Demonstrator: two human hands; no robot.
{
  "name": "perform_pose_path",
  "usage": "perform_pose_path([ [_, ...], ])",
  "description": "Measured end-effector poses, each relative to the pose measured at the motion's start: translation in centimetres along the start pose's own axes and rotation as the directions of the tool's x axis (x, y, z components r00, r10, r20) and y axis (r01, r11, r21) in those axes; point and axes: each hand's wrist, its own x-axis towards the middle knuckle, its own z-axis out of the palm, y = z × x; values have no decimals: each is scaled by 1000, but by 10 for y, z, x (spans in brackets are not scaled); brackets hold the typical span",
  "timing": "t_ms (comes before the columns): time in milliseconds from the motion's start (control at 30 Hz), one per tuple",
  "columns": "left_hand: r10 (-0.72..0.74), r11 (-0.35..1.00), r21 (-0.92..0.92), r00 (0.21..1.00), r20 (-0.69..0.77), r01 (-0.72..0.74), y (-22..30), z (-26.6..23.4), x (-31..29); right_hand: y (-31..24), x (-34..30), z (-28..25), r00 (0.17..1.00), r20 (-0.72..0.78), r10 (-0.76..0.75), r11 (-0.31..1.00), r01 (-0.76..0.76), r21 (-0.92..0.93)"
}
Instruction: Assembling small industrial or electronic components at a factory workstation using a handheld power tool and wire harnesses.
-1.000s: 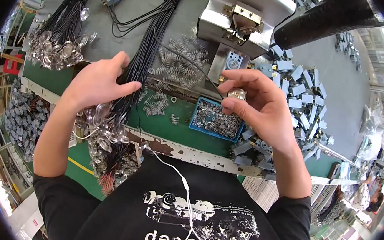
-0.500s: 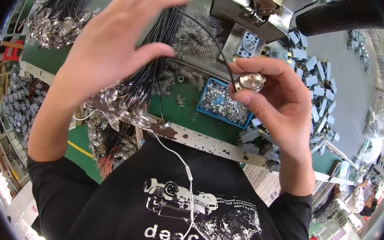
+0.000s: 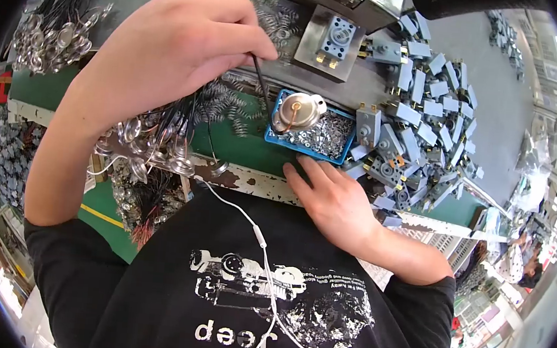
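Observation:
My left hand is closed in a pinch on a black wire. From the wire's end hangs a round silver metal disc with a coppery strip at its centre, held over a blue tray of small metal parts. My right hand has its fingers stretched out and apart, empty, with the fingertips at the tray's near side by the table edge. On a metal plate beyond the tray sits a grey block with brass terminals.
Many grey blocks are heaped right of the tray. Loose springs lie left of it. Bundles of black wires with silver discs lie at the far left and along the table edge. A metal machine stands at the back.
My right hand has let go of the disc and dropped to the table edge. My left hand has gone from spread to pinching the wire, and the disc now hangs over the tray.

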Motion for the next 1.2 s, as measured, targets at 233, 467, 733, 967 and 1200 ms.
perform_pose_path([
  [233,-31,1000,5,998,53,31,4,0,-1,4,-13,6,998,-26,-53,996,52,-70],
  [467,-52,999,9,994,97,52,2,2,-2,6,-23,0,988,-128,-88,985,67,-158],
  [733,-35,999,22,993,110,33,0,4,1,17,-18,7,984,-102,-145,982,130,-135],
  [967,-37,999,-2,992,124,38,5,6,4,17,-20,6,979,-114,-168,977,150,-154],
  [1200,-55,998,23,989,134,53,8,6,7,23,-22,10,969,-116,-216,966,195,-171],
])
